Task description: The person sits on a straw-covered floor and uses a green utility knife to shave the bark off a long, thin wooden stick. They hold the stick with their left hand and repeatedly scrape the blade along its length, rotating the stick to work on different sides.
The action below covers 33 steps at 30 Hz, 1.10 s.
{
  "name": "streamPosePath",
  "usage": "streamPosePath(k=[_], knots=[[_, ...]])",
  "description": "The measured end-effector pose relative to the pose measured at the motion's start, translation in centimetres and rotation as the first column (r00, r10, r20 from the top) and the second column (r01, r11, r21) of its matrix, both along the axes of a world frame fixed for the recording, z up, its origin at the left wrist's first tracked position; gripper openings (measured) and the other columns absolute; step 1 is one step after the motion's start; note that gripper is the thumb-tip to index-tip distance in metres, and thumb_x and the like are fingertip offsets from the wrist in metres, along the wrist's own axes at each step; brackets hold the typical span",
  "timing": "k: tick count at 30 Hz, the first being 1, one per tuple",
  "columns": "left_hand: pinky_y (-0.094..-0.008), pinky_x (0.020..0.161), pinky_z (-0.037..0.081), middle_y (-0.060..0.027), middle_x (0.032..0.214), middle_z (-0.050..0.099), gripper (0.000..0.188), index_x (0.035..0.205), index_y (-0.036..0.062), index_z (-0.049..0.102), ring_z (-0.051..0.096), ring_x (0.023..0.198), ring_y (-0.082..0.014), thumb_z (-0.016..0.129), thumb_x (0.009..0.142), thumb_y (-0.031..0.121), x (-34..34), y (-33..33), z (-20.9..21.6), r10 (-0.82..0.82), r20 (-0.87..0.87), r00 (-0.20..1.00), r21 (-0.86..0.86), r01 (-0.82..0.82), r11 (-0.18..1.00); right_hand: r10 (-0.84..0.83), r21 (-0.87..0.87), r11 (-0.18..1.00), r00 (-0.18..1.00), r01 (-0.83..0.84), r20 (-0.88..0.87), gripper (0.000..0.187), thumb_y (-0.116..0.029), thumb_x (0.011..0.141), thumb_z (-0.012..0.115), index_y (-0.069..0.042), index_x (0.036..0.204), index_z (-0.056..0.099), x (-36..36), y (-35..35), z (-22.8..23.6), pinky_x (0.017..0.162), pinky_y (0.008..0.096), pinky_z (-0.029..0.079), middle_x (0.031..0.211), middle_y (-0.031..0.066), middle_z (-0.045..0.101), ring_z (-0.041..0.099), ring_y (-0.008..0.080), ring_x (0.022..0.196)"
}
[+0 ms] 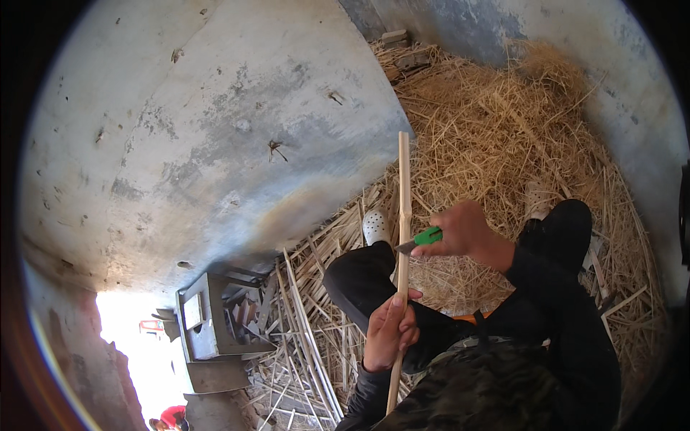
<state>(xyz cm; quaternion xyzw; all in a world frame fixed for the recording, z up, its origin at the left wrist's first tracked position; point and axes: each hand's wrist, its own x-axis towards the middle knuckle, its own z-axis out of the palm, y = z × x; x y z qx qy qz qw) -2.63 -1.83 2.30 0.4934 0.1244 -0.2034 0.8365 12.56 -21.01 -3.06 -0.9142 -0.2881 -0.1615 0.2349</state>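
A long pale bamboo strip (404, 179), with a node partway along it, stands lengthwise in front of me, its far end pointing away. My left hand (392, 332) is wrapped round its lower part, thumb lying along the strip. In my right hand (467, 233) is a knife with a green handle (429, 235), gripped in closed fingers. The knife's grey blade (406, 248) lies across the strip, just below the node and above my left hand; it appears to touch the strip's edge.
Curly straw-coloured shavings (489, 136) are heaped ahead and to the right. Long split strips (309, 323) lie on the left. A wooden stool-like frame (205, 316) stands near a bright opening, where a person in red (172, 415) shows. My legs and a white clog (375, 227) flank the strip.
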Motion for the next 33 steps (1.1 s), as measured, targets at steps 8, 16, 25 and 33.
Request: streamPosePath(k=[8, 16, 25, 33], knots=[[-0.0208, 0.041, 0.031, 0.0049, 0.060, 0.035, 0.040, 0.116, -0.0037, 0.050, 0.030, 0.038, -0.0047, 0.039, 0.102, 0.032, -1.9, -0.8, 1.2, 0.005, -0.116, 0.993, 0.102, 0.007, 0.995, -0.409, 0.040, 0.879, 0.795, 0.475, -0.448, 0.077, -0.081, 0.081, 0.039, -0.012, 0.048, 0.043, 10.3, -10.7, -0.9, 0.041, 0.0326, 0.034, 0.042, -0.0014, 0.035, 0.041, 0.0131, 0.038], [-0.0195, 0.046, 0.032, 0.0030, 0.066, 0.038, 0.043, 0.129, -0.0056, 0.044, 0.031, 0.044, -0.0037, 0.034, 0.105, 0.029, 0.7, -1.8, 1.0, -0.064, 0.020, 0.998, 0.046, 0.063, 0.997, 0.086, 0.219, 0.973, 0.996, -0.076, -0.033, 0.076, -0.083, 0.070, 0.052, -0.010, 0.047, 0.052, -2.4, -1.8, -0.1, 0.038, 0.0337, 0.035, 0.039, 0.0014, 0.039, 0.040, 0.0155, 0.034], [-0.0200, 0.046, 0.032, 0.0030, 0.065, 0.036, 0.040, 0.128, -0.0037, 0.047, 0.030, 0.043, -0.0044, 0.037, 0.104, 0.026, -0.8, -2.7, 0.3, -0.077, -0.130, 0.989, 0.030, 0.082, 0.996, -0.340, 0.164, 0.884, 0.843, 0.437, -0.417, 0.083, -0.086, 0.072, 0.045, -0.006, 0.051, 0.053, 6.1, -8.7, -0.6, 0.037, 0.0336, 0.033, 0.044, 0.0021, 0.042, 0.043, 0.0181, 0.037], [-0.0176, 0.043, 0.030, 0.0053, 0.064, 0.038, 0.039, 0.126, -0.0014, 0.051, 0.034, 0.045, -0.0023, 0.041, 0.103, 0.029, -0.3, -2.4, 0.2, -0.129, 0.024, 0.991, 0.297, 0.116, 0.948, -0.092, 0.096, 0.992, 0.994, 0.087, 0.053, 0.080, -0.090, 0.066, 0.046, -0.013, 0.044, 0.047, 0.2, -3.4, -0.9, 0.034, 0.0352, 0.032, 0.037, 0.0019, 0.034, 0.040, 0.0191, 0.032]])
